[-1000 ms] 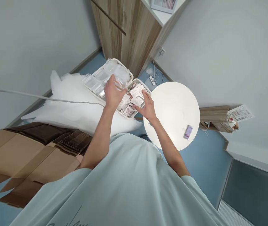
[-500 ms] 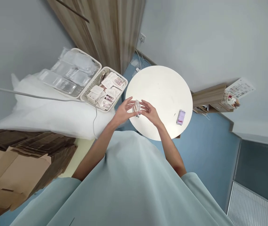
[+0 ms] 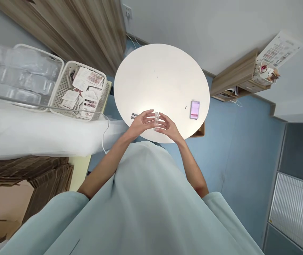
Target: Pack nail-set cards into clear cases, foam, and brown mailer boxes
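Note:
Between my two hands is a small clear plastic case [image 3: 156, 118], held above the near part of the round white table [image 3: 164, 63]. My left hand [image 3: 141, 122] grips it from the left, fingers bent around its side. From the right, my right hand [image 3: 168, 126] has its fingertips and thumb on the same case. What the case holds is too small to make out. Beside my left hand, a set of small dark round pieces [image 3: 133, 115] lies on the tabletop, partly covered by the hand.
A purple phone-like object [image 3: 194, 109], blurred out, lies at the table's right. To the left stand a basket of cards [image 3: 58, 97] and a basket of clear plastic packs [image 3: 60, 61]. A cable [image 3: 104, 138] crosses white wrapping [image 3: 47, 138]. Folded cardboard boxes [image 3: 7, 205] are stacked lower left.
My view has shifted, bringing the whole table and the dark pieces by my left hand into sight. The clear case stays between both hands, now turned more edge-on.

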Demonstrator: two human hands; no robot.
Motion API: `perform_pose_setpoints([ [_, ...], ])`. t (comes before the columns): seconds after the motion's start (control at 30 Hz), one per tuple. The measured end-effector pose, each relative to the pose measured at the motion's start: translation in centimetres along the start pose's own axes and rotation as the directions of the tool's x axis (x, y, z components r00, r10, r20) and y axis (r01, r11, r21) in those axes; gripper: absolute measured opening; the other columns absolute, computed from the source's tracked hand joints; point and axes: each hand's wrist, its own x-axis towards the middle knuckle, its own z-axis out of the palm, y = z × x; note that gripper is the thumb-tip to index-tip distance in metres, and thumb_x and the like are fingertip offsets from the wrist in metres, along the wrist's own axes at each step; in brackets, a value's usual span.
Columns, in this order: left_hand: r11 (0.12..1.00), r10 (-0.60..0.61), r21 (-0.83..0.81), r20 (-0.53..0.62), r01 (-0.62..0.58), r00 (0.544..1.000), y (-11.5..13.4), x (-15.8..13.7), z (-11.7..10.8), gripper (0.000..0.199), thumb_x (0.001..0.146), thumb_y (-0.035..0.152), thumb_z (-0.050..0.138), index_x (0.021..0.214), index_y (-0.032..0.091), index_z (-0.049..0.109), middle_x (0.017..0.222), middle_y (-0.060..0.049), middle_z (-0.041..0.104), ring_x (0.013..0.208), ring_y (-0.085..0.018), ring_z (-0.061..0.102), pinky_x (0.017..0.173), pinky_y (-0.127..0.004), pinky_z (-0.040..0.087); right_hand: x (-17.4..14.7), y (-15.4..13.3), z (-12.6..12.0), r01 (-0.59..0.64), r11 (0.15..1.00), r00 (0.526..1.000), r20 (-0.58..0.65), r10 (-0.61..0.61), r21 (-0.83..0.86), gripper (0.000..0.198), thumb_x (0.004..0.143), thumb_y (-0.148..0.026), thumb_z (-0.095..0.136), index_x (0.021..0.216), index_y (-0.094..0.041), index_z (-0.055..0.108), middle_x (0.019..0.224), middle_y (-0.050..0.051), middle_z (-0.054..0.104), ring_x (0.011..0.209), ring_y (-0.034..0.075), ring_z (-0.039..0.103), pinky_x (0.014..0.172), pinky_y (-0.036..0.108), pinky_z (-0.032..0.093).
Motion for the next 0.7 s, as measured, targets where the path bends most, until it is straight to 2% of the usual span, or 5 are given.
perform_pose_setpoints([
  [0.13, 0.998, -0.015, 0.056, 0.022, 0.014, 1.0, -0.2, 0.2, 1.5, 0.093, 0.075, 0.056, 0.097, 0.156, 0.026, 0.063, 0.159, -0.019, 0.065, 0.142, -0.042, 0.069, 0.112, -0.057, 0.065, -1.0, 0.8, -1.3, 0.016, 0.999, 1.0, -0.003, -0.016, 0.04, 0.115, 0.072, -0.067, 0.099, 0.17, -0.035, 0.048, 0.169, 0.011, 0.059, 0.145, 0.036, 0.069, 0.125, 0.057, 0.059],
  [0.3, 0.994, -0.049, 0.097, 0.07, 0.042, 0.996, -0.3, 0.1, 2.2, 0.096, 0.073, 0.054, 0.099, 0.159, 0.028, 0.063, 0.162, -0.018, 0.064, 0.141, -0.043, 0.07, 0.109, -0.057, 0.067, -1.7, 1.1, -2.0, -0.003, 0.999, 1.0, 0.001, 0.003, 0.038, 0.112, 0.072, -0.066, 0.099, 0.168, -0.036, 0.051, 0.163, 0.012, 0.064, 0.144, 0.038, 0.069, 0.119, 0.06, 0.063],
  [0.47, 0.994, -0.079, 0.088, 0.11, 0.069, 0.991, -0.7, -0.2, 2.1, 0.097, 0.072, 0.053, 0.101, 0.158, 0.025, 0.066, 0.161, -0.02, 0.065, 0.14, -0.047, 0.07, 0.11, -0.061, 0.066, -2.2, 1.4, -2.0, -0.029, 0.999, 0.999, 0.033, 0.028, 0.038, 0.106, 0.072, -0.059, 0.1, 0.165, -0.035, 0.056, 0.158, 0.011, 0.067, 0.14, 0.038, 0.072, 0.111, 0.054, 0.068],
  [0.7, 0.993, -0.118, 0.042, 0.156, 0.113, 0.981, -0.9, -1.5, 1.2, 0.101, 0.072, 0.054, 0.102, 0.16, 0.023, 0.064, 0.165, -0.021, 0.062, 0.144, -0.048, 0.067, 0.117, -0.065, 0.059, -2.4, 1.7, -0.9, -0.053, 0.998, 0.997, 0.054, 0.052, 0.03, 0.104, 0.074, -0.05, 0.099, 0.167, -0.031, 0.056, 0.153, 0.011, 0.069, 0.136, 0.036, 0.073, 0.11, 0.049, 0.068],
])
